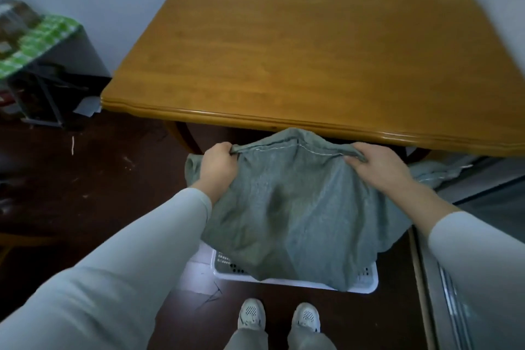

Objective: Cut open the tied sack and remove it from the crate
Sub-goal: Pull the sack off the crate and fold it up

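A limp grey-green woven sack (295, 207) hangs in the air between my two hands, its stitched top hem stretched across. My left hand (217, 167) grips the hem's left corner in a fist. My right hand (377, 165) pinches the right end of the hem. Below the sack a white perforated plastic crate (366, 283) stands on the dark floor, with only its near rim and corners showing. The sack's lower edge drapes over the crate and hides its inside.
A wooden table (298, 60) stands just beyond the sack, its front edge close to my hands. More grey-green fabric (437, 172) lies to the right. A cluttered stand with a green cloth (42, 40) is at the left. A metal frame (454, 278) runs along the right. My shoes (279, 317) stand before the crate.
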`<state>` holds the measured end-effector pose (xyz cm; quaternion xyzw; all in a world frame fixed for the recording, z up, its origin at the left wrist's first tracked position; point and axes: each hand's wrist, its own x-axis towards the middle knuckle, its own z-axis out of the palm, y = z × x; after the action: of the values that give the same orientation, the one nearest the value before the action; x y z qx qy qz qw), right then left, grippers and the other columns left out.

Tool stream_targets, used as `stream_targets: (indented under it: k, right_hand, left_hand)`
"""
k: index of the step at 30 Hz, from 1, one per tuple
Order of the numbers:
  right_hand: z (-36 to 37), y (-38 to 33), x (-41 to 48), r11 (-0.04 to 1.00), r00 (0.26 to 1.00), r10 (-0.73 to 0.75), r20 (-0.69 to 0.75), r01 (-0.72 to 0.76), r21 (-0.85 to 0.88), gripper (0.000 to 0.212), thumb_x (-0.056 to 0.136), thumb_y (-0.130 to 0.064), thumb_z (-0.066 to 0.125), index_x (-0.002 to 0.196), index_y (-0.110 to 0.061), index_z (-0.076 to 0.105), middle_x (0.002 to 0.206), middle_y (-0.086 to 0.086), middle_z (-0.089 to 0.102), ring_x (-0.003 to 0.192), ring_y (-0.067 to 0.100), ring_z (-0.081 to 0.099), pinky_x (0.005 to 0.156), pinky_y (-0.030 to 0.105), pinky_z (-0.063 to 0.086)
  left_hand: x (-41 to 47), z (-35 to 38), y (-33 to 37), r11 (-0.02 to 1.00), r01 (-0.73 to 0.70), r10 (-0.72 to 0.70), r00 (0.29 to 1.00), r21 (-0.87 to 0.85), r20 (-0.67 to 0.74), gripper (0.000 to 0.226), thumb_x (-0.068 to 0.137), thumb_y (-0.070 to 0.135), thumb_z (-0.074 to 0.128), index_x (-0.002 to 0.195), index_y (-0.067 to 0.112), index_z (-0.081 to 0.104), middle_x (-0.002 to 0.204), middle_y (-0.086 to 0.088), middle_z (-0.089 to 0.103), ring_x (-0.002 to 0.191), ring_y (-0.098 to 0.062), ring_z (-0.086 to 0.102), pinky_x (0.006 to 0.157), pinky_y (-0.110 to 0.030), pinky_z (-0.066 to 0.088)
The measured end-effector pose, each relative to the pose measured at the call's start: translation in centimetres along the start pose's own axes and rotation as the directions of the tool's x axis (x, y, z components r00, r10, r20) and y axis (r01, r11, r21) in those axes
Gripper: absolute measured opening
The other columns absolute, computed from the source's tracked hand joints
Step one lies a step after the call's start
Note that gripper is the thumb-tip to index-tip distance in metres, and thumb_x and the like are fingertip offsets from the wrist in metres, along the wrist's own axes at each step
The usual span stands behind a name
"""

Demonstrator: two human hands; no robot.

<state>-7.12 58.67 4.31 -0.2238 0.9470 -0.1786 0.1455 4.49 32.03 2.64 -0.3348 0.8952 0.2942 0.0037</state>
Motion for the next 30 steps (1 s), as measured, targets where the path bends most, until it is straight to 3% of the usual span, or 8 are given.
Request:
stream_targets:
  k: [5,10,14,16,20,23,27,30]
  right_hand:
    - [0.8,-2.4,-1.2,0.993,0.992,0.1,0.076,-0.094,-0.071,0.025,0.093,-0.039,0.047,0.082,-0.021,0.061,0.087,0.002,0.063,0.092,0.026,0.061,0.077,0.04,0.052]
    - [0.0,-3.3,-1.5,0.992,0.991,0.119,-0.061,-0.12,-0.023,0.027,0.091,-0.039,0.051,0.066,-0.029,0.048,0.075,-0.004,0.056,0.083,0.021,0.056,0.069,0.037,0.049]
    - [-0.3,-3.1,-1.8,0.983,0.987,0.153,0.044,-0.148,-0.112,0.022,0.091,-0.04,0.052,0.073,-0.028,0.056,0.076,-0.003,0.057,0.088,0.023,0.06,0.069,0.037,0.051]
    - [-1.3,-3.3,-1.7,0.985,0.987,0.16,-0.032,-0.161,-0.054,0.021,0.089,-0.038,0.055,0.078,-0.023,0.062,0.077,0.0,0.059,0.084,0.023,0.058,0.069,0.037,0.051]
    - [-1.5,-2.4,-1.8,0.953,0.951,0.295,-0.093,-0.285,0.102,0.031,0.085,-0.034,0.062,0.058,-0.022,0.055,0.06,0.0,0.055,0.071,0.026,0.056,0.052,0.029,0.038]
    - [-2.9,-2.1,-1.9,0.942,0.939,0.328,-0.104,-0.316,0.113,0.029,0.087,-0.036,0.06,0.067,-0.015,0.063,0.06,0.003,0.055,0.067,0.027,0.055,0.054,0.03,0.039]
    - [-3.2,-2.7,-1.8,0.947,0.94,0.269,-0.207,-0.219,0.235,0.023,0.087,-0.035,0.061,0.079,-0.015,0.069,0.073,0.007,0.065,0.075,0.027,0.061,0.067,0.036,0.05]
    - [-3.1,-2.5,-2.0,0.954,0.952,0.293,-0.084,-0.286,0.086,0.03,0.088,-0.04,0.058,0.071,-0.017,0.065,0.061,0.003,0.057,0.064,0.023,0.057,0.054,0.03,0.043]
  left_hand:
    - [0.0,-1.3,-0.4,1.0,0.015,-0.015,0.999,-0.005,0.045,0.021,0.092,0.01,0.043,0.083,0.004,0.061,0.096,-0.019,0.067,0.095,-0.036,0.06,0.07,-0.031,0.036]
    - [0.7,-3.2,-2.0,0.999,-0.033,0.033,0.999,-0.027,-0.022,0.024,0.091,0.008,0.044,0.094,-0.002,0.066,0.099,-0.021,0.067,0.099,-0.039,0.059,0.078,-0.037,0.044]
    - [0.3,-3.7,-2.4,0.999,-0.038,0.038,0.999,0.003,-0.007,0.026,0.09,0.006,0.043,0.096,0.002,0.068,0.1,-0.019,0.068,0.097,-0.037,0.06,0.073,-0.035,0.044]
    - [0.5,-4.2,-2.4,0.998,-0.057,0.055,0.996,-0.028,-0.066,0.026,0.09,0.008,0.045,0.102,0.006,0.068,0.102,-0.016,0.069,0.099,-0.036,0.061,0.078,-0.037,0.049]
    - [1.2,-4.9,-2.8,0.996,-0.005,-0.003,0.996,-0.088,-0.091,0.025,0.088,0.013,0.049,0.104,0.011,0.068,0.101,-0.014,0.069,0.096,-0.033,0.062,0.073,-0.035,0.049]
    - [1.3,-5.6,-2.3,0.995,-0.03,0.017,0.991,-0.094,-0.134,0.025,0.088,0.014,0.048,0.104,0.011,0.067,0.101,-0.013,0.069,0.094,-0.032,0.061,0.071,-0.031,0.045]
    - [1.7,-6.4,-1.0,0.989,-0.031,0.0,0.978,-0.147,-0.21,0.023,0.09,0.017,0.047,0.104,0.012,0.064,0.098,-0.01,0.067,0.087,-0.029,0.059,0.068,-0.032,0.042]
    - [1.0,-5.8,-0.9,0.995,-0.032,0.015,0.983,-0.095,-0.182,0.024,0.09,0.017,0.047,0.104,0.011,0.065,0.102,-0.011,0.067,0.088,-0.028,0.059,0.07,-0.031,0.043]
